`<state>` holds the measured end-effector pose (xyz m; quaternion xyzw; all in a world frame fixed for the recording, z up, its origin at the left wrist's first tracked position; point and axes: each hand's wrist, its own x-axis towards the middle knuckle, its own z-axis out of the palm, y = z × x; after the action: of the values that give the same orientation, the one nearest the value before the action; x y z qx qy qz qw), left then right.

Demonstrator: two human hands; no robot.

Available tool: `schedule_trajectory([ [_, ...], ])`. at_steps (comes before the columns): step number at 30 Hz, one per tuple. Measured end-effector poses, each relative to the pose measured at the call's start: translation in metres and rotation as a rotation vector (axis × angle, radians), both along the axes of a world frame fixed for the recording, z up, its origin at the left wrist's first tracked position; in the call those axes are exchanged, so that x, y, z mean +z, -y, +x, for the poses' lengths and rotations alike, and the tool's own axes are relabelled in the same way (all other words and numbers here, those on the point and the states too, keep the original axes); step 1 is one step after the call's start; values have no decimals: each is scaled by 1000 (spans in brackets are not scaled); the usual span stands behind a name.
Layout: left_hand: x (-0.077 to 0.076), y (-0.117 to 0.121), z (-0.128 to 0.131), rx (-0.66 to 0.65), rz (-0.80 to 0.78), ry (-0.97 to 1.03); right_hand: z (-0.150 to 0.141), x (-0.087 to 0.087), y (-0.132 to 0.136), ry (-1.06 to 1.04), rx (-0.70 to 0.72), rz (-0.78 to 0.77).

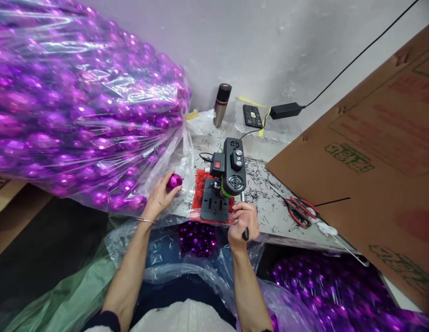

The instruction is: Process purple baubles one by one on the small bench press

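Note:
Between the thumb and fingers of my left hand (161, 196) is a shiny purple faceted ball ornament (175, 181), held just left of the machine. My right hand (244, 222) is wrapped round the black lever handle (245, 234) of a small black bench machine (234, 167). A dark slotted plate (214, 206) forms its front, over a red mat (199, 186). Below, a clear plastic bag (159, 249) across my lap has a cluster of purple ornaments (197, 239) in it.
A huge clear bag of purple balls (79, 106) fills the left. Red-handled scissors (300, 212) lie beside a large cardboard box (373, 152) at right. Behind the machine are a flask (222, 105), a phone (252, 116) and a power adapter (286, 110). Black scraps litter the table (266, 216).

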<state>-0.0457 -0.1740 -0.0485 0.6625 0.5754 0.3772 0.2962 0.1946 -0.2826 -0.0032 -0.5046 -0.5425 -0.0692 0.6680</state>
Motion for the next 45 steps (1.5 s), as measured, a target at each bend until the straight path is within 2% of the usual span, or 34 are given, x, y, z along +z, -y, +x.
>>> schedule_trajectory([
  [4,11,9,26,-110,-228,528,-1,7,0,-16,14,0],
  [6,10,17,42,-131,-344,668,-2,16,0,-26,4,-8],
  [8,4,25,58,-141,-413,701,-3,26,0,-35,-2,-23],
  [12,-13,38,86,-158,-404,614,-4,43,1,-54,6,-78],
  [15,-22,43,97,-167,-324,432,-3,46,2,-39,-3,-97],
  [20,-25,44,103,-222,52,64,-2,41,3,12,11,-58],
  [23,-29,47,110,-232,186,-50,-1,39,4,34,8,-60],
  [32,-54,54,132,-181,230,-22,0,34,6,44,23,-69],
  [35,-56,53,132,-184,245,-24,0,23,6,45,14,-55],
  [41,-53,54,132,-182,218,-52,-3,-11,-2,9,24,58],
  [45,-52,54,134,-176,211,-52,-5,-17,-8,-17,3,102],
])
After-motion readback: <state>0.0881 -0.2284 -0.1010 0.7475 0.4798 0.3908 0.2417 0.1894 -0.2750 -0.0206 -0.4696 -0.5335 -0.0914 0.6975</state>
